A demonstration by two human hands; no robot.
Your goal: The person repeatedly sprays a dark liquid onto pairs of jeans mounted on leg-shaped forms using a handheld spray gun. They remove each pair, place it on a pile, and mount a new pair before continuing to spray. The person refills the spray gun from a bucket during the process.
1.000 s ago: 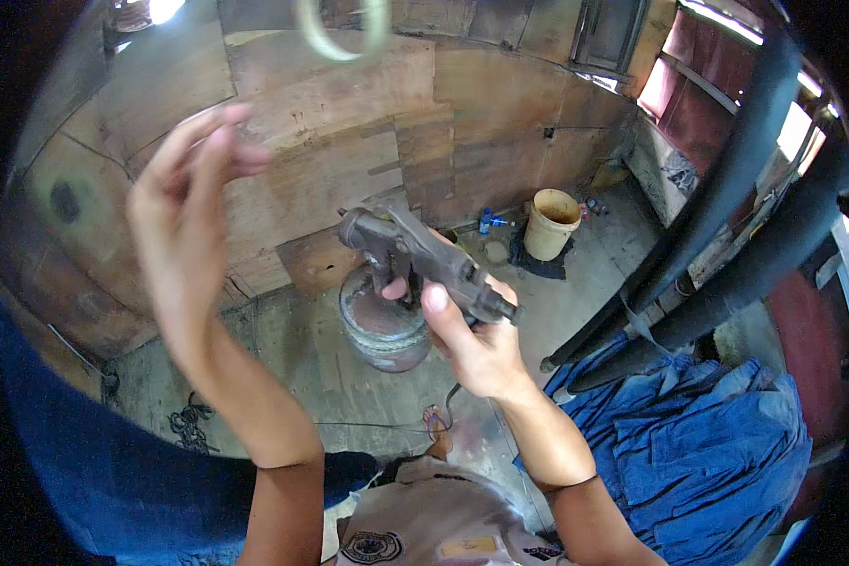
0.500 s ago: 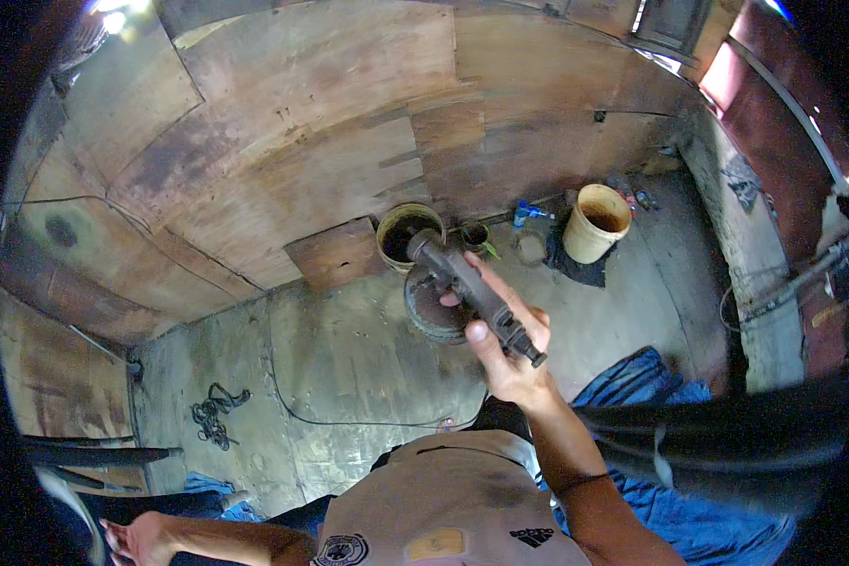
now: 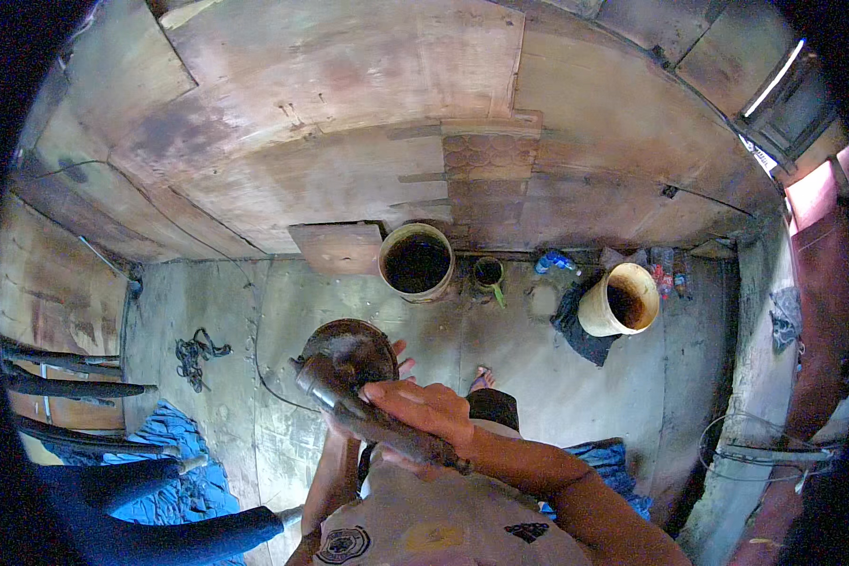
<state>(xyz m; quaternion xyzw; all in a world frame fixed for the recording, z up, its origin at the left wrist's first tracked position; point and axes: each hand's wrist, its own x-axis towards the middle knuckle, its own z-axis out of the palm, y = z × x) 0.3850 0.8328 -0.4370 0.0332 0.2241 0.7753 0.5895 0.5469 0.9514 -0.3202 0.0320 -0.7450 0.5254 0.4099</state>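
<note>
A dark, stained spray gun [image 3: 391,434] with a round cup [image 3: 357,347] is held up in front of my chest. My right hand [image 3: 429,412] is closed around the gun's body, its fingers lying across the top. My left hand [image 3: 401,361] is under the cup and grips it from below. Only its fingertips beyond the cup's right edge and part of the palm side show; the cup hides the rest. The gun's blunt front end points to the left.
Near the stained board wall stand a bucket of dark liquid [image 3: 417,264], a small dark pot [image 3: 489,274] and a cream bucket [image 3: 623,300]. A tangled black cord [image 3: 196,357] lies on the floor. Blue denim [image 3: 165,453] is piled beside dark padded poles [image 3: 85,385] at left.
The spray gun has moved left and down toward my body in my right hand. My left hand, earlier out at the lower left, has come in under the cup. The view has shifted.
</note>
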